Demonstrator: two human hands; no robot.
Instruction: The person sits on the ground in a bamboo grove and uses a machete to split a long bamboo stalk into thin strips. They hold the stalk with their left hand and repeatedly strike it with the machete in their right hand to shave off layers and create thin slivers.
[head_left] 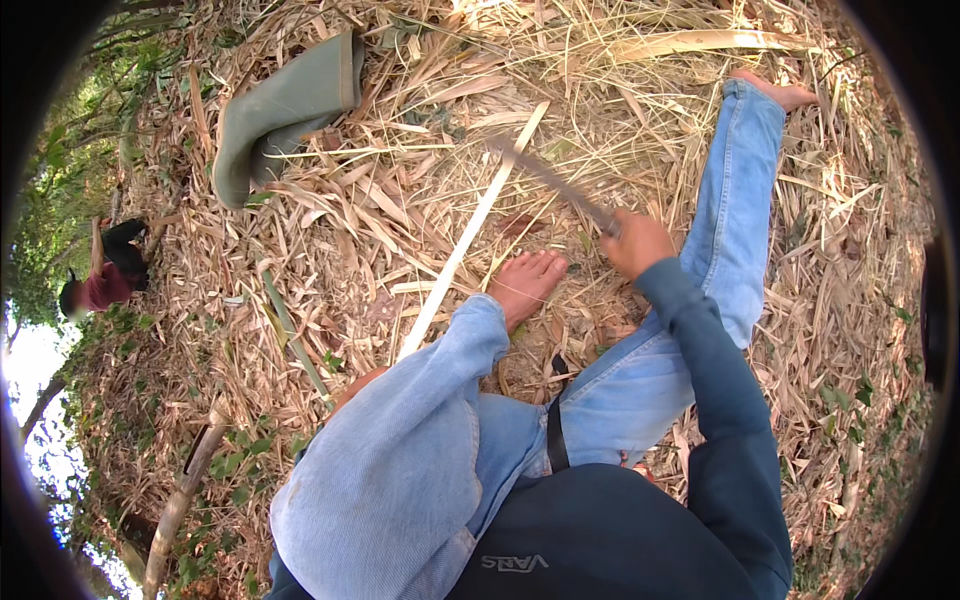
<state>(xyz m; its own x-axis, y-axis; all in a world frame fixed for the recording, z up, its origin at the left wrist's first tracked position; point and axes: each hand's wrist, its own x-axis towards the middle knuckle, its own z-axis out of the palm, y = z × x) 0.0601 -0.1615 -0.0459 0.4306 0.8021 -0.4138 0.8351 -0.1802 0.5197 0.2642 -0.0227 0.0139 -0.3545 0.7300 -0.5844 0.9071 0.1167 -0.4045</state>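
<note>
Working a pale strip (470, 235) with a knife (575, 194) — trimming, probably.
Slanting across leaf litter (370, 215) beside the bare foot (528, 285), crossed in view by the blurred blade (548, 176). Gripping the knife in the right hand (638, 243), fingers curled; cannot tell the fingers of the left hand (358, 388), apparently tucked beyond the bent leg (390, 460). Likely calls next for a steady strip — blade clear of the foot.
</note>
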